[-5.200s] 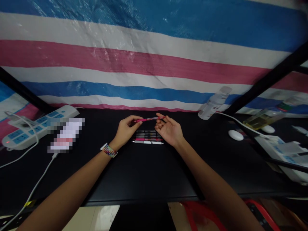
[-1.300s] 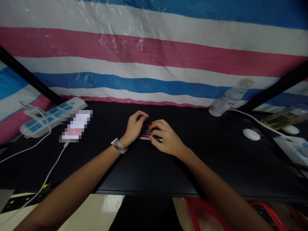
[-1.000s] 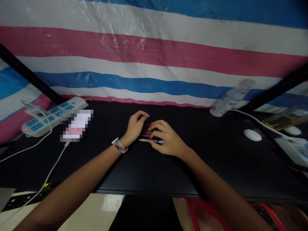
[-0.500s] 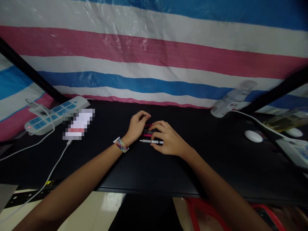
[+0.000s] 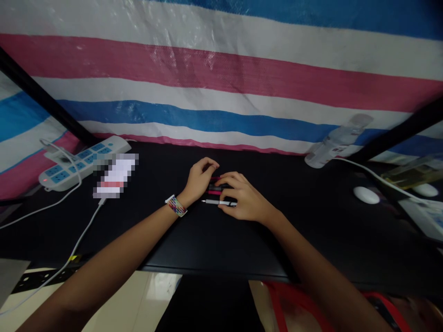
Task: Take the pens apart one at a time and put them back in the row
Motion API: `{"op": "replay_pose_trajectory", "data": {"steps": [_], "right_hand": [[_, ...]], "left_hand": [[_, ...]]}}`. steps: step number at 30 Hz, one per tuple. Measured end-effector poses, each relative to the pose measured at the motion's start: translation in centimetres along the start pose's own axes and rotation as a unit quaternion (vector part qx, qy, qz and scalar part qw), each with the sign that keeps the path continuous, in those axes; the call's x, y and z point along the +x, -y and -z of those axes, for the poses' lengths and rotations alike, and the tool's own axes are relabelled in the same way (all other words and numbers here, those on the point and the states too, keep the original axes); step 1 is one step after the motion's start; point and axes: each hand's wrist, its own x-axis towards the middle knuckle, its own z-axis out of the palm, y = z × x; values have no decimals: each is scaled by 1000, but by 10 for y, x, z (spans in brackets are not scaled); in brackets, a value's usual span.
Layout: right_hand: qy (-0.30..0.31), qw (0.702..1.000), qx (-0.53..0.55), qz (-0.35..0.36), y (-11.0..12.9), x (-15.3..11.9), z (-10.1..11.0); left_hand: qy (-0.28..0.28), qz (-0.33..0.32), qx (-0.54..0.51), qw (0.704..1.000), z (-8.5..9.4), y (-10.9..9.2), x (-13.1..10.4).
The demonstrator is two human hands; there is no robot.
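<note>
Several pens lie side by side on the black tabletop in front of me. The nearest is a white pen (image 5: 211,202) with its tip toward the left; beyond it are a red pen (image 5: 215,192) and dark ones, partly hidden by fingers. My right hand (image 5: 247,198) arches over their right ends, thumb against the white pen and bent fingers round the far side of the row. My left hand (image 5: 200,180), with a colourful woven watch band (image 5: 177,206) at the wrist, rests at the pens' left ends. Its fingers are loosely curved, thumb apart from them, holding nothing.
At left, a white power strip (image 5: 86,161) with blue sockets stands behind a blurred-out phone (image 5: 116,177) on a white cable. A clear bottle (image 5: 334,144) and a white mouse-like object (image 5: 366,195) are at right. Striped plastic sheeting (image 5: 221,69) hangs behind the table.
The whole view has shifted slightly. Both hands and the pens keep nearly the same position relative to each other.
</note>
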Motion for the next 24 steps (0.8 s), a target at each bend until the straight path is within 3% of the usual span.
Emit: {"op": "replay_pose_trajectory", "data": {"steps": [8,16,21,24], "right_hand": [[-81,996,28,0,-8,0,2],[-145,986,-5,-77,-18,-1,12],[-173,975,-7,-137,-23,-1,13],[-213,958,51,-188,-28,1,13]], "left_hand": [[18,-69,-21,997,1,-8,-3],[114,-148,62,980,2,-19,-9],[93,-171,94,976,1,-19,-8],[65,-181,102,976,4,-18,-5]]}}
